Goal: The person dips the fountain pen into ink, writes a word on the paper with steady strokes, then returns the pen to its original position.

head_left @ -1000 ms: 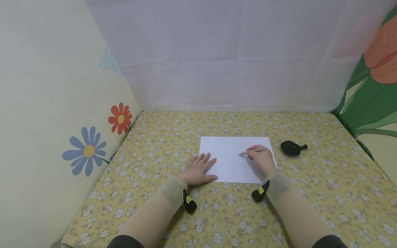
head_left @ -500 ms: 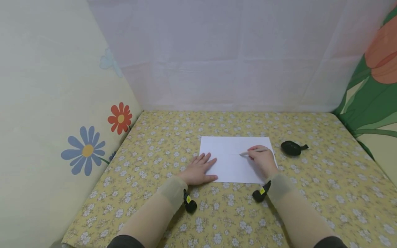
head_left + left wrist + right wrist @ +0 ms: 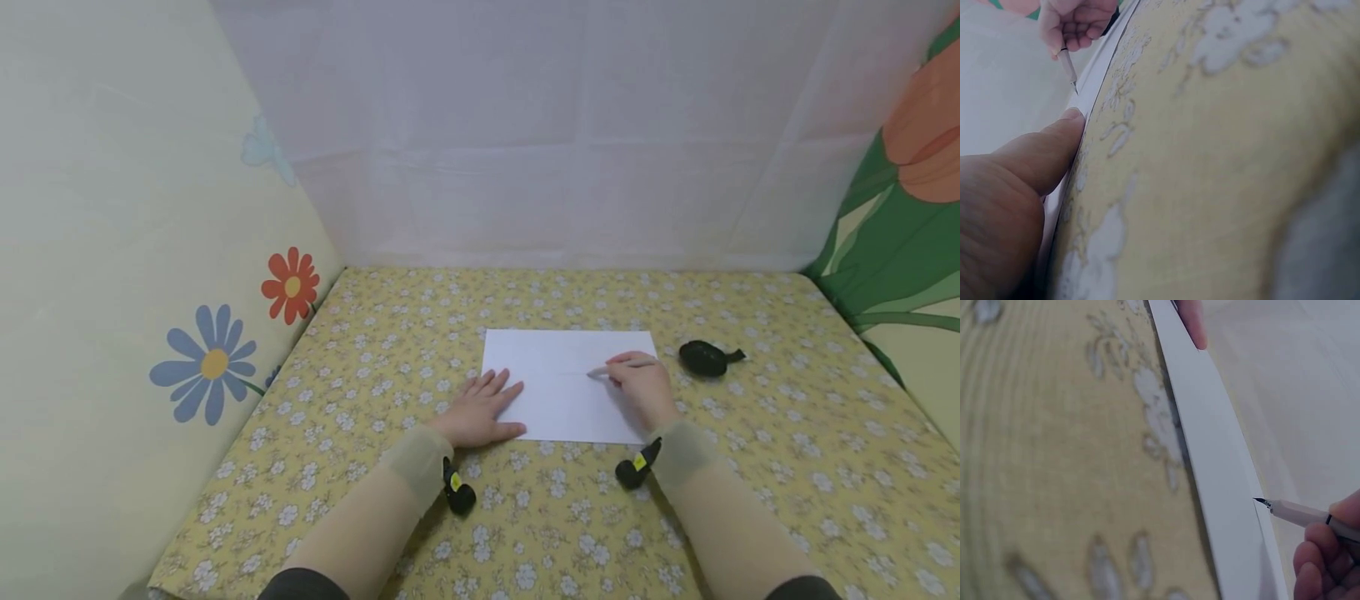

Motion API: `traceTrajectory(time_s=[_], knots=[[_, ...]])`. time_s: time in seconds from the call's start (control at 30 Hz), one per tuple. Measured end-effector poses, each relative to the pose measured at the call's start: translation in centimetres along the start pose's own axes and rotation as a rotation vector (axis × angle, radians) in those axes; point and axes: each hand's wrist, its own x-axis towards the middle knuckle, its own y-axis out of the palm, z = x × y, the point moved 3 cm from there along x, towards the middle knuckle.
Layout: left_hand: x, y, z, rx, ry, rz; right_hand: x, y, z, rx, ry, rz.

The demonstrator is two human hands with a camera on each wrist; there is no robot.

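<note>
A white sheet of paper (image 3: 555, 408) lies flat on the flowered tablecloth. My left hand (image 3: 480, 412) rests on its left edge with fingers spread; the thumb (image 3: 1063, 140) shows near the paper's front edge in the left wrist view. My right hand (image 3: 645, 387) pinches a pale fountain pen (image 3: 1297, 513) between thumb and fingers. Its dark nib points left, right at the paper's surface near the middle. A faint thin line (image 3: 572, 373) runs leftward from the nib.
To the right of the paper sits a black rounded object (image 3: 703, 358) with a short tab. Yellow flowered tablecloth (image 3: 405, 333) surrounds the sheet. A white cloth backdrop (image 3: 480, 167) hangs behind, and flower-patterned panels (image 3: 112, 250) flank the table.
My right hand has slid slightly to the right with the fountain pen, its nib staying at the paper. The faint line reaches farther right. My left hand has stayed in place.
</note>
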Motion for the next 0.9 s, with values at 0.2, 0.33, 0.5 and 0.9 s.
traceTrajectory(time_s=[0.2, 0.33, 0.5, 0.9], knots=[[0.1, 0.1, 0.0, 0.006, 0.001, -0.003, -0.1, -0.2, 0.2, 0.002, 0.013, 0.017], [0.0, 0.1, 0.1, -0.003, 0.001, -0.007, -0.2, -0.1, 0.5, 0.049, 0.025, 0.020], [0.1, 0.1, 0.2, -0.009, -0.001, -0.007, -0.3, 0.5, 1.1, 0.094, 0.011, 0.017], [0.0, 0.1, 0.0, -0.021, 0.023, -0.019, 0.0, 2.3, 1.5, 0.115, -0.025, 0.036]])
